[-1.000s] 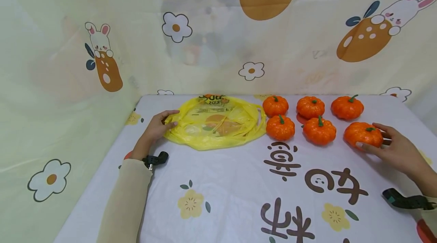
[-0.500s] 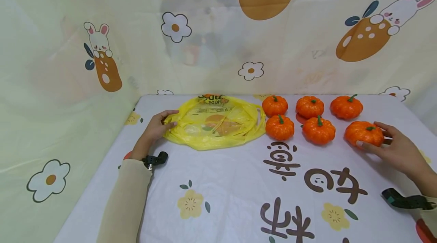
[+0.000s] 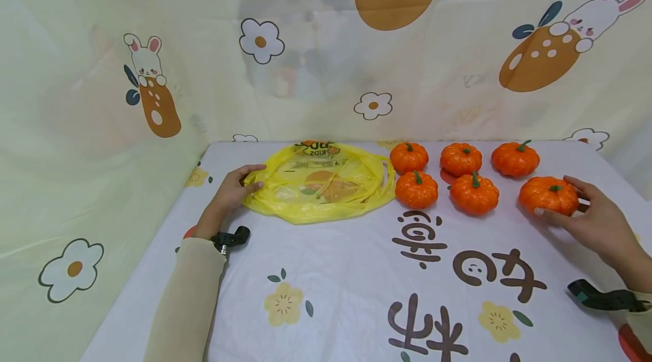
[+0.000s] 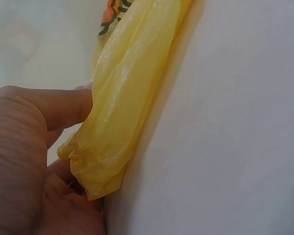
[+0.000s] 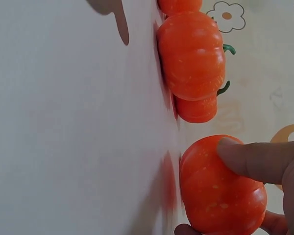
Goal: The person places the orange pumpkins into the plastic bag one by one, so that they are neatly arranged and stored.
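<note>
At the left of the table in the head view lies a flattened yellow plastic bag with printing on it. My left hand holds its left end, the thumb against the near side and the other fingers behind, partly hidden by the bag. On the right, my right hand grips an orange toy pumpkin with a green stem. The thumb lies on the near side of this pumpkin and fingers reach round its far side. A shadow falls on the cloth close beneath it.
Several more orange pumpkins stand in two rows between bag and right hand, among them one at the front and one at the back right. A white printed tablecloth covers the table. A patterned curtain hangs behind.
My right hand has shifted slightly right with the pumpkin, widening the gap to the front-row pumpkin beside it. The pumpkin's tilt has changed a little. The left hand and bag stay put.
</note>
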Available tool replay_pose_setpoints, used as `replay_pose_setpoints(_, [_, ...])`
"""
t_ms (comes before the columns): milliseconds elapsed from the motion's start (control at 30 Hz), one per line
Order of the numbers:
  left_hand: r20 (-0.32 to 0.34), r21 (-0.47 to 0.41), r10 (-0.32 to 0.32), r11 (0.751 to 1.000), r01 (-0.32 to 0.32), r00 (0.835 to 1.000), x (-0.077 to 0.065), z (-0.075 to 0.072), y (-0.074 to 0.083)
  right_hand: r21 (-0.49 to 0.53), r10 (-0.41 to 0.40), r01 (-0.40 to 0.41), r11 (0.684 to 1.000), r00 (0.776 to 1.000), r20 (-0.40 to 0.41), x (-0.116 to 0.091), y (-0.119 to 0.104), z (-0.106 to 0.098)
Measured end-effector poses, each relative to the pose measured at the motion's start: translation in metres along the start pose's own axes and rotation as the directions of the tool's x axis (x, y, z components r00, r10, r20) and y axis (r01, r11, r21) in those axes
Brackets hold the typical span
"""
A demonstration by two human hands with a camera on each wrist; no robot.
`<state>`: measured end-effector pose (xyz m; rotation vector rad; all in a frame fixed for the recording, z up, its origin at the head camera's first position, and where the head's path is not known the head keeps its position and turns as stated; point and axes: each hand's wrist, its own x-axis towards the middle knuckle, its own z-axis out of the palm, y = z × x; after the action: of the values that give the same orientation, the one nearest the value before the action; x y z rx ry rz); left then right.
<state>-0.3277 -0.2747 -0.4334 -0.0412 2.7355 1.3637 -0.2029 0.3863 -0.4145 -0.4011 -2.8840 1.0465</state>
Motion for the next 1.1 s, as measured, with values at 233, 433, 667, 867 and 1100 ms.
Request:
replay_pose_setpoints(233, [0.007, -0.007, 0.0, 1.0, 0.0, 1.0, 0.0, 0.0, 0.0, 0.024, -0.001, 0.001, 1.0, 1.0, -0.01, 0.0, -0.001, 0.002])
replay_pose_setpoints(433, [0.009, -0.011, -0.003, 1.0, 0.003, 1.0, 0.001, 0.0, -0.001, 0.035, 0.004, -0.004, 0.999, 1.0, -0.016, -0.001, -0.001, 0.003])
replay_pose_setpoints(667, [0.006, -0.013, 0.001, 1.0, -0.001, 1.0, 0.0, 0.0, 0.0, 0.026, -0.025, 0.026, 0.999, 0.999, -0.027, -0.004, -0.004, 0.004])
replay_pose_setpoints(867, [0.003, -0.012, 0.005, 1.0, -0.005, 1.0, -0.001, 0.0, 0.001, 0.014, -0.055, 0.056, 0.998, 0.998, -0.024, -0.005, -0.008, 0.004])
replay_pose_setpoints(1100, [-0.001, -0.018, 0.018, 1.0, -0.018, 1.0, -0.002, 0.001, 0.001, 0.015, -0.096, 0.096, 0.995, 0.995, -0.031, -0.005, -0.01, 0.004])
